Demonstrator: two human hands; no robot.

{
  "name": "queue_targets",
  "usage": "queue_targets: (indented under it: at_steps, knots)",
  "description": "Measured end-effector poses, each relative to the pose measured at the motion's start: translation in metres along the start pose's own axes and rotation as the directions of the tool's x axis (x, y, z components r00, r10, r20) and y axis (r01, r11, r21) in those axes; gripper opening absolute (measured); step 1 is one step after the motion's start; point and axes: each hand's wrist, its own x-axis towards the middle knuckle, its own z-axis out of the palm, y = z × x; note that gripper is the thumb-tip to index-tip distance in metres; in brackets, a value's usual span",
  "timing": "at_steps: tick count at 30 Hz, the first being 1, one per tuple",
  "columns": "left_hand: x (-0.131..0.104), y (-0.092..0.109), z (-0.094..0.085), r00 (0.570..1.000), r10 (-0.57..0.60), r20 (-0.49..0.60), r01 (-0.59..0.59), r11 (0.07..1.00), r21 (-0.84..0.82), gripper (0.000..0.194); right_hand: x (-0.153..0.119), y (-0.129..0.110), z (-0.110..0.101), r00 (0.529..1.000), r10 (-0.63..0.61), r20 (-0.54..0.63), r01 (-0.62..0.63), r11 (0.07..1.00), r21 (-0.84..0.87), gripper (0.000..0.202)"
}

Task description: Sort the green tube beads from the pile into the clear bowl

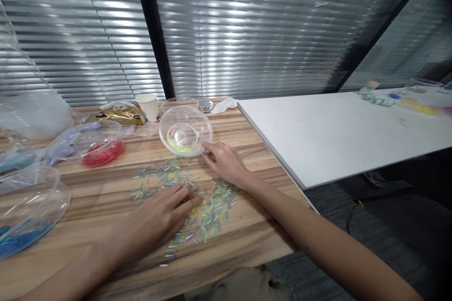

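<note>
Short tube-like pieces (215, 209), yellow, green, grey and clear, lie scattered on the wooden table. My left hand (164, 211) rests palm down among them, its fingers curled together with the tips hidden from me. Beyond it, a clear round plastic bowl (169, 124) tilts towards me, with some yellow-green pieces (181, 147) along its lower side. My right hand (226, 162) has its fingers closed at the bowl's lower right rim.
On the left are a clear container with red pieces (102, 153) and another with blue pieces (26, 237). A paper cup (148, 107), a gold tissue pack (122, 113) and a crumpled tissue (225, 105) stand along the back. A white table (339, 136) adjoins on the right.
</note>
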Motion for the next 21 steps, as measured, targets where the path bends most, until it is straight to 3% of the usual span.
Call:
queue_targets:
  at_steps: [21]
  knots:
    - [0.0015, 0.0026, -0.0028, 1.0, 0.001, 0.005, -0.001, 1.0, 0.015, 0.033, -0.0004, 0.0023, 0.0019, 0.999, -0.014, 0.044, 0.014, 1.0, -0.014, 0.035]
